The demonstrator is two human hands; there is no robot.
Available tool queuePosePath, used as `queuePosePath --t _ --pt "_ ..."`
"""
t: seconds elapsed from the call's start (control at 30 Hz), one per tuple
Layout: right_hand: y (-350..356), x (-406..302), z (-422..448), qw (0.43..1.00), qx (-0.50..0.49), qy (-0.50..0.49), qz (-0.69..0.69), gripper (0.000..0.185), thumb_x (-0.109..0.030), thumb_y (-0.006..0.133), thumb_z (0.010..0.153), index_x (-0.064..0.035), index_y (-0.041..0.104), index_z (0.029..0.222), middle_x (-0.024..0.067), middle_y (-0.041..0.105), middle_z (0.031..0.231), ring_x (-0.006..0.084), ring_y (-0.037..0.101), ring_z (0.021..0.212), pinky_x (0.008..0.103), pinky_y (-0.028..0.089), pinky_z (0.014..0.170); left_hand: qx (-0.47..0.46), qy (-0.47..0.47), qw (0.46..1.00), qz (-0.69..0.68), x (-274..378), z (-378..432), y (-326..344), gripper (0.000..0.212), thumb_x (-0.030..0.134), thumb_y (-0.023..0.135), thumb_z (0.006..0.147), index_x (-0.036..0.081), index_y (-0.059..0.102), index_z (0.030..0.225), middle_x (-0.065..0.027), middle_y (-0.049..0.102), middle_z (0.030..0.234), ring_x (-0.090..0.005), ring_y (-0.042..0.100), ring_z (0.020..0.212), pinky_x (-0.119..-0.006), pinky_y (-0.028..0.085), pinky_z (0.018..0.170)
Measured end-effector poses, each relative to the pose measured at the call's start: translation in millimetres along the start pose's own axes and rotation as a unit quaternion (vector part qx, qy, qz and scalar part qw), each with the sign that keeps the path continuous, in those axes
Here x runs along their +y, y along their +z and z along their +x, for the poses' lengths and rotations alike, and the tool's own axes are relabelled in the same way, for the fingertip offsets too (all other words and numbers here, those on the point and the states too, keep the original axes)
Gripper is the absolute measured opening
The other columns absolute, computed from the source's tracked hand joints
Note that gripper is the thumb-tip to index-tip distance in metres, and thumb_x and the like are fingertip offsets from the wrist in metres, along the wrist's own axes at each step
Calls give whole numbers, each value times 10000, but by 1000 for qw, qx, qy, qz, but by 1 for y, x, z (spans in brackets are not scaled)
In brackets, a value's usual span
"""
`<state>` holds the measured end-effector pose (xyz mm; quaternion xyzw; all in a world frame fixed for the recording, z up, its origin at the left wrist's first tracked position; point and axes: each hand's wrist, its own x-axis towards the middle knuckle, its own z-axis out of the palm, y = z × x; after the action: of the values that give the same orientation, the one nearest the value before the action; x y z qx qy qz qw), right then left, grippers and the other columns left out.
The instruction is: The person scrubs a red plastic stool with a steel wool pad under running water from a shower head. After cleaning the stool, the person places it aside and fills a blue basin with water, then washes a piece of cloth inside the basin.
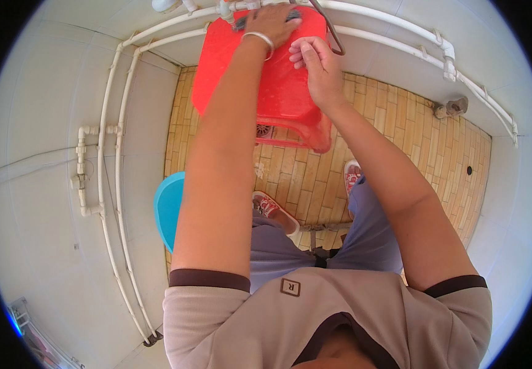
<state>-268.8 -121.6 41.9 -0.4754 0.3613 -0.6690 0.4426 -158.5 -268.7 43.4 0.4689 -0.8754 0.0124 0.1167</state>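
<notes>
A red plastic stool stands at the wall, its seat showing wet-looking marks. My left hand, with a silver-coloured bangle at the wrist, lies palm down near the far edge of the seat. Under it is a dark grey pad or brush, whose ends stick out at both sides of the hand; its exact kind is hidden. The hand looks slightly blurred. My right hand is over the seat's right side, fingers loosely curled, with nothing seen in it. Whether it touches the stool cannot be told.
White water pipes run along the walls, with a valve close by the stool's far edge. A bent metal tube hangs at right. A blue plastic basin or stool is at left. A floor drain shows beneath the stool; a pipe stub juts out right.
</notes>
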Motion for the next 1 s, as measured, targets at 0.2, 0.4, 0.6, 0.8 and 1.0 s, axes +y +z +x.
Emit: queuePosePath --t 0.2,0.4,0.6,0.8,1.0 --pt "-3 -7 -4 1000 -16 9 -1 214 -179 448 958 10 548 972 73 609 887 119 579 766 250 485 694 23 -111 993 25 -78 -110 -15 504 460 448 904 248 400 1359 -57 384 1423 -316 320 1319 -509 238 1052" --pt "-4 -3 -5 999 11 -16 -46 207 -152 426 966 10 551 993 71 597 922 115 568 815 249 466 731 36 -55 997 41 23 -175 -33 480 321 538 877 195 437 1329 -104 398 1405 -314 356 1293 -497 239 1053" --pt "-5 2 -1 998 50 -36 -33 175 -138 511 892 15 575 950 98 605 903 179 605 786 297 486 740 42 -7 999 -30 95 -170 -40 463 260 576 855 160 472 1295 -65 453 1366 -241 399 1267 -469 244 1053" --pt "3 -7 17 952 -30 -101 -286 213 -136 576 833 5 574 993 159 604 977 268 605 886 361 484 793 244 -299 857 -341 -26 -256 -35 294 209 513 924 66 548 1178 -108 583 1179 -217 523 1102 -373 362 970" --pt "74 -24 112 890 -109 -101 -431 418 -283 649 778 25 581 1052 229 614 1031 346 601 971 400 487 831 399 -429 640 -496 -18 -267 -14 276 250 447 964 55 573 1114 9 513 808 -91 427 682 -261 381 605"
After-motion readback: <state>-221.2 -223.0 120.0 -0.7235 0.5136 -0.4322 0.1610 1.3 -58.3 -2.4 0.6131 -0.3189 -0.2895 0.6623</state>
